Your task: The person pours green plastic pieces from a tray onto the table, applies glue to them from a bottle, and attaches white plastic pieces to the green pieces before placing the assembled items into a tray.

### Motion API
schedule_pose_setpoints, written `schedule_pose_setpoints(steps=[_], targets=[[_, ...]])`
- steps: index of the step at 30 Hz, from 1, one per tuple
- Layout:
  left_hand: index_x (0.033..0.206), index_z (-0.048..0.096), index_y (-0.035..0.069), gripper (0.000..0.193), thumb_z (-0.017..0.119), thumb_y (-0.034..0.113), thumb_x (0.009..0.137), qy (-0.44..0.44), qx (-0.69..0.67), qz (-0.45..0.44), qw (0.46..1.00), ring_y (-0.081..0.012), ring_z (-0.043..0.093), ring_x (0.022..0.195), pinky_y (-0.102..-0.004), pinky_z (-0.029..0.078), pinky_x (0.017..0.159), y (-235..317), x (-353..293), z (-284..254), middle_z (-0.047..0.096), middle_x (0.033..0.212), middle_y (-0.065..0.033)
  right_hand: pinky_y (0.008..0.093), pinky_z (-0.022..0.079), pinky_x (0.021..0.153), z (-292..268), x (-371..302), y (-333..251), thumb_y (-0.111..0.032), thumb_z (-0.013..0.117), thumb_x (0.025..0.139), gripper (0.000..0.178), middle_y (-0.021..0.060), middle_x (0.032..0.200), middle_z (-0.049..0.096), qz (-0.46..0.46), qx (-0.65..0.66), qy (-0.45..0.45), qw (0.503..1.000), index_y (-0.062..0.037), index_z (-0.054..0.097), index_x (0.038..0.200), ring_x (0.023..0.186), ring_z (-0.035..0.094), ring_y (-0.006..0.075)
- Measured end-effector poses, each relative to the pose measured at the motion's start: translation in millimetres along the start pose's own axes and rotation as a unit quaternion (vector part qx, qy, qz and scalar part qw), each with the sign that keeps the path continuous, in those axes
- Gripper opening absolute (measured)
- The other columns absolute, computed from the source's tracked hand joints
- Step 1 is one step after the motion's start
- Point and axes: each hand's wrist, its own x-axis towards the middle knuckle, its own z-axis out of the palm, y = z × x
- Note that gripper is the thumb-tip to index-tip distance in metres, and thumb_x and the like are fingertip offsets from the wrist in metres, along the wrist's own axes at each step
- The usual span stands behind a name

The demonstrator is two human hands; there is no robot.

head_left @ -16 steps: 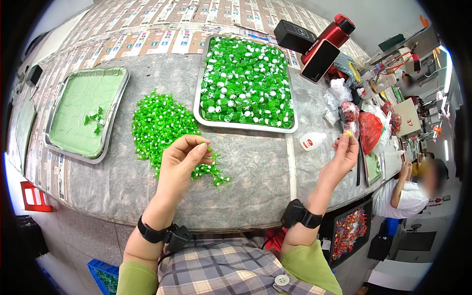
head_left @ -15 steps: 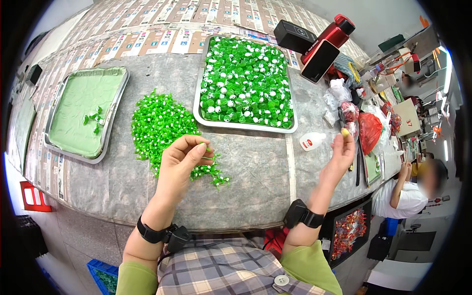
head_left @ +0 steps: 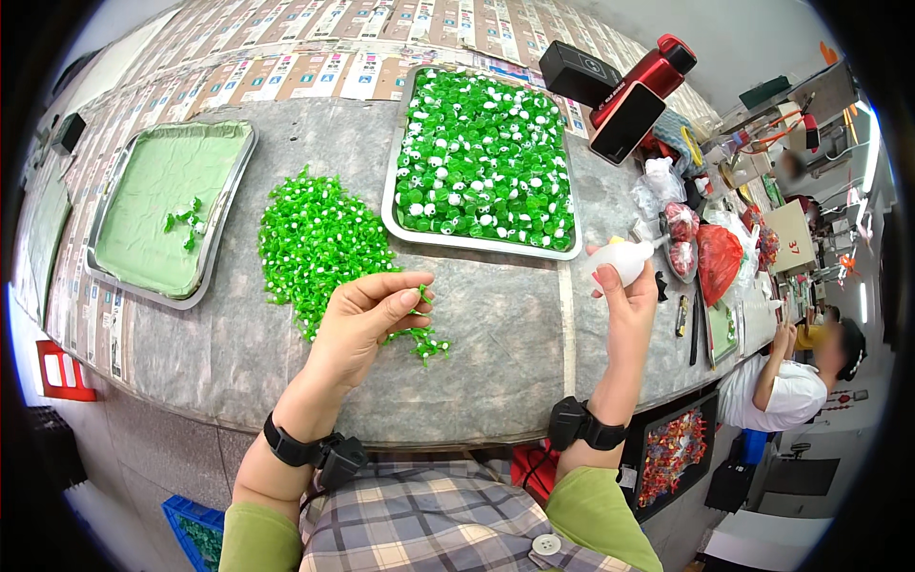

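Note:
My left hand (head_left: 357,324) pinches a small green plastic piece (head_left: 425,294) between thumb and fingertips, in front of a loose pile of similar green pieces (head_left: 319,238). In my right hand (head_left: 631,315) is a white squeeze bottle (head_left: 624,255), raised off the table and tilted, its narrow nozzle pointing right. Beyond my hands stands a metal tray (head_left: 477,242) full of green pieces and white eyeball-like beads with black dots. Off to the left, a second tray (head_left: 129,257) lined in pale green carries a few green-and-white pieces (head_left: 187,224).
At the back right a phone (head_left: 627,124) leans against a red bottle (head_left: 658,71), beside a black box (head_left: 578,72). Plastic bags, one red (head_left: 717,262), crowd the right side near a cutter knife (head_left: 681,316). A person in white (head_left: 782,391) sits at the far right.
My right hand has come down and left and taken hold of the white squeeze bottle, which stood on the table. My left hand has shifted slightly right, still pinching the green piece.

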Motion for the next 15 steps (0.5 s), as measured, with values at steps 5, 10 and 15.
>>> schedule_pose_setpoints(steps=[5, 10, 15], targets=[[0.094, 0.057, 0.003, 0.017, 0.057, 0.010, 0.079, -0.006, -0.036, -0.010, 0.999, -0.0118, 0.058, 0.074, -0.0248, 0.049, 0.068, 1, 2, -3, 0.060, 0.082, -0.0049, 0.0171, 0.038, 0.059, 37, -12, -27, -0.032, 0.071, 0.067, 0.044, -0.0002, 0.078, 0.052, -0.083, 0.059, -0.018, 0.995, -0.0008, 0.051, 0.090, 0.069, 0.049, 0.0069], [0.087, 0.056, 0.004, 0.012, 0.059, 0.011, 0.078, -0.020, -0.099, -0.021, 0.995, -0.0112, 0.057, 0.070, -0.0253, 0.050, 0.065, -2, 4, -6, 0.058, 0.076, -0.0034, 0.0169, 0.037, 0.059, 65, -19, -45, -0.031, 0.077, 0.058, 0.049, -0.0009, 0.076, 0.050, -0.162, 0.128, 0.016, 0.978, -0.0018, 0.050, 0.085, 0.069, 0.049, 0.0055], [0.085, 0.055, 0.004, 0.011, 0.059, 0.011, 0.077, -0.018, -0.115, -0.025, 0.993, -0.0104, 0.056, 0.066, -0.0252, 0.050, 0.063, -4, 5, -8, 0.057, 0.073, -0.0024, 0.0182, 0.038, 0.056, 74, -27, -37, -0.032, 0.078, 0.058, 0.048, 0.0003, 0.074, 0.051, -0.202, 0.105, -0.027, 0.973, -0.0024, 0.050, 0.085, 0.065, 0.049, 0.0070]])
